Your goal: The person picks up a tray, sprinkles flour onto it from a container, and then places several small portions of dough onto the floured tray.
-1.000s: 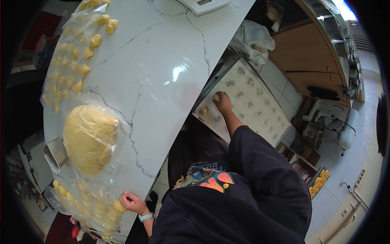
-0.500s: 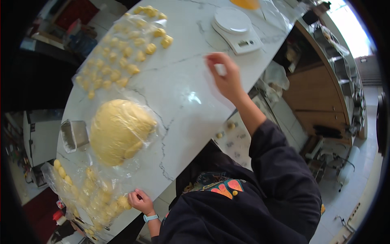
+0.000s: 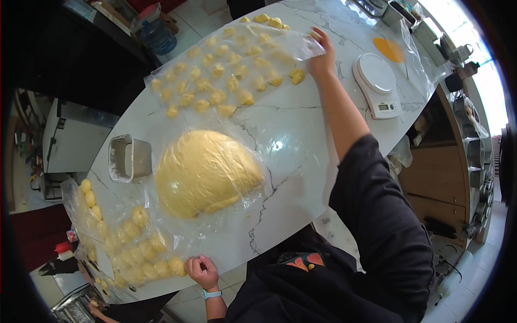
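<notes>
Far left on the white marbled worktop (image 3: 293, 194): round dough balls (image 3: 131, 230) in rows, mostly beneath clear plastic. Behind them, a grey metal tin (image 3: 131, 159). To the right, a big yellow dough mound (image 3: 207, 175) under clear film.

Your left grip (image 3: 202, 273) is at the near edge, just beside the end dough ball; fingers curled loosely inward, contents cannot be told. Pale blue watch (image 3: 211, 294) on that wrist.

Beyond the mound, rough dough lumps (image 3: 218, 71) lie spread out, most under a plastic sheet (image 3: 245, 60), a few outside it.

Your right grip (image 3: 322, 53) is at the sheet's right end, fingers bent; yellow shows by the fingertips, but how firmly they close on it cannot be told.

Farther right: white scale (image 3: 377, 83), then an orange flat piece (image 3: 389, 49).
</notes>
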The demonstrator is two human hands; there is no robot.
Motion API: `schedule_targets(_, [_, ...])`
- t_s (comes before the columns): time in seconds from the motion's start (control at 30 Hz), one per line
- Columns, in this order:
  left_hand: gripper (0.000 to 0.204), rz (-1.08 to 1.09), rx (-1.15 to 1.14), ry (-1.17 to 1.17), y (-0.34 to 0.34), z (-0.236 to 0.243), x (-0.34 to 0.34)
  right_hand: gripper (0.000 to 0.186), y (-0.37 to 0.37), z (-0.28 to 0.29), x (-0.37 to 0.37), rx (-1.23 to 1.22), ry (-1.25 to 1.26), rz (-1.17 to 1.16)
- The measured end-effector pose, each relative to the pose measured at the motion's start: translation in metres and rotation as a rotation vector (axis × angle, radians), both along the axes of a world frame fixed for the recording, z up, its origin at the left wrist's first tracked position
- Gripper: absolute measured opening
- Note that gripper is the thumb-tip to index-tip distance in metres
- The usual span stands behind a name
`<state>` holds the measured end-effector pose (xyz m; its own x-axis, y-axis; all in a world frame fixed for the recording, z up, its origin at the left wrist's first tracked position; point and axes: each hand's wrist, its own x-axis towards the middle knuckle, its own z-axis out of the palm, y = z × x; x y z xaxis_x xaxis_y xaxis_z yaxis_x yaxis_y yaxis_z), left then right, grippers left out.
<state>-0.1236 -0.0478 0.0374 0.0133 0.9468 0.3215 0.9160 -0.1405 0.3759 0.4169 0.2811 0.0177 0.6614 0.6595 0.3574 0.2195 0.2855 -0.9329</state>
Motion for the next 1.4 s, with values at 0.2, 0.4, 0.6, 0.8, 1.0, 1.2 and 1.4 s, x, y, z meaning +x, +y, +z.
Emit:
schedule_targets(0.2, [0.03, 0.022, 0.022, -0.006, -0.002, 0.002, 0.001, 0.016, -0.219, -0.007, -0.089, -0.222, -0.243, 0.235])
schedule_targets(0.4, [0.031, -0.045, 0.042, 0.024, 0.002, 0.001, -0.004, 0.019, -0.223, 0.035, -0.121, -0.397, -0.852, -0.197])
schedule_targets(0.6, [0.031, -0.02, 0.085, -0.002, -0.002, -0.002, -0.008, 0.016, -0.254, 0.031, -0.174, -0.283, -0.647, 0.509])
schedule_targets(0.8, [0.031, -0.019, 0.096, -0.061, 0.001, -0.002, 0.001, 0.011, -0.194, 0.019, -0.112, -0.299, -0.841, 0.042])
schedule_targets(1.0, [0.03, -0.011, 0.072, -0.021, -0.005, -0.001, -0.009, 0.012, -0.26, 0.019, -0.139, -0.298, -0.424, 0.497])
schedule_targets(1.2, [0.03, -0.023, 0.133, -0.041, 0.003, -0.001, 0.004, 0.014, -0.18, 0.014, -0.133, -0.307, -0.749, 0.157])
schedule_targets(1.4, [0.029, -0.016, 0.088, -0.023, 0.0, 0.001, -0.003, 0.014, -0.222, 0.019, -0.127, -0.027, 0.504, 0.394])
